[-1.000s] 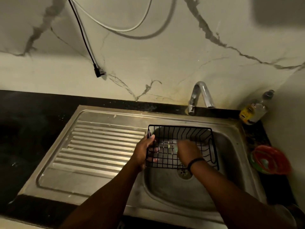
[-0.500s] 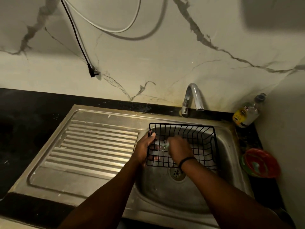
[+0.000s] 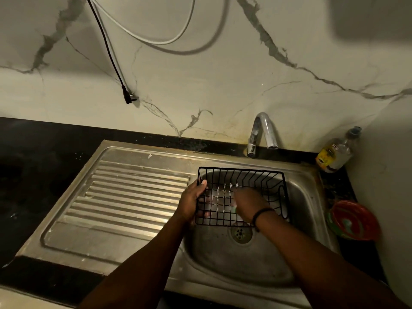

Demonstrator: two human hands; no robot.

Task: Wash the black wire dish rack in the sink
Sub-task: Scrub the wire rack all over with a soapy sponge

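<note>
Suds (image 3: 225,192) now on rack (image 3: 263,175), R hand (image 3: 249,202) further right

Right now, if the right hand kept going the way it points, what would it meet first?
The right hand lies inside the black wire dish rack, pointing up-left toward its soapy wires. It would probably meet the rack's wire mesh first, then the left hand's fingers behind it; depth is unclear.

My left hand (image 3: 192,202) grips at nine o'clock, thumb on top, fingers curled underneath. My right hand (image 3: 248,202) sits at three o'clock, knuckles up, fingers tucked down out of sight; both forearms reach in from six.
</note>
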